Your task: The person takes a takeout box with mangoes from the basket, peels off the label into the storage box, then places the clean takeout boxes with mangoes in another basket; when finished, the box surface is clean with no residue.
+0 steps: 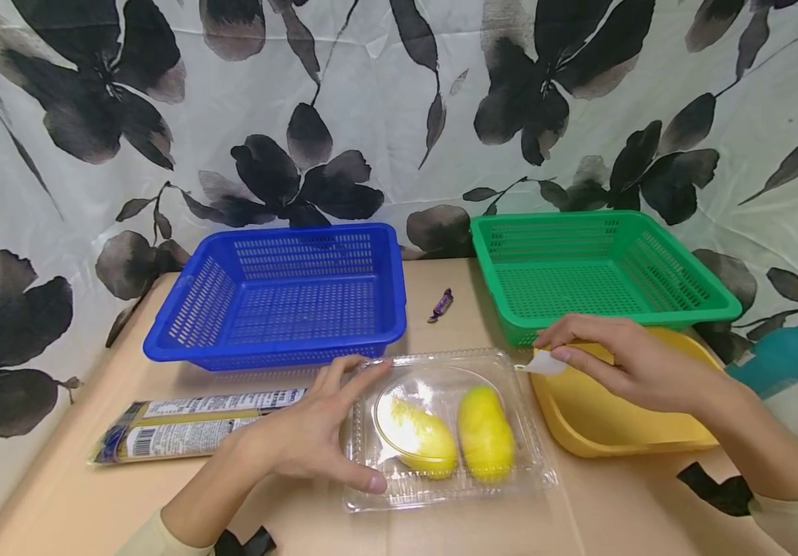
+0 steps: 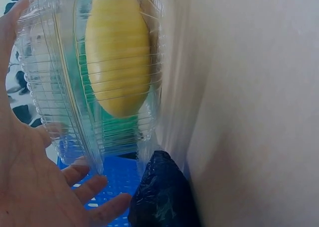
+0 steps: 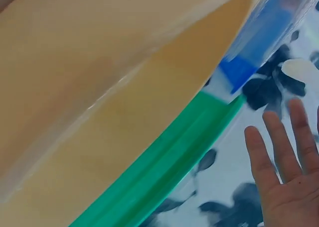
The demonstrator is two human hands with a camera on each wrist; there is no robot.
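A clear plastic clamshell container (image 1: pixel 406 494) lies on the table with two yellow mango-like fruits (image 1: pixel 485 436) inside. My left hand (image 1: pixel 322 432) spans its left side, thumb at the front and index finger at the back corner. In the left wrist view, the other fingers extend past the container's ridged wall. Between thumb and fingers, my right hand (image 1: pixel 635 367) pinches a small white tag (image 1: pixel 545 363) at the container's right edge, above the yellow basin's rim. The right wrist view shows several fingers (image 3: pixel 264 157) of that hand held straight; its pinch is out of that frame.
Behind stand a blue basket (image 1: pixel 302 309) and a green basket (image 1: pixel 579 270), with a purple wrapped candy (image 1: pixel 441 306) between them. A yellow basin (image 1: pixel 614 432) sits at right, near a teal bottle (image 1: pixel 795 351). A long barcoded packet (image 1: pixel 191 425) lies at left.
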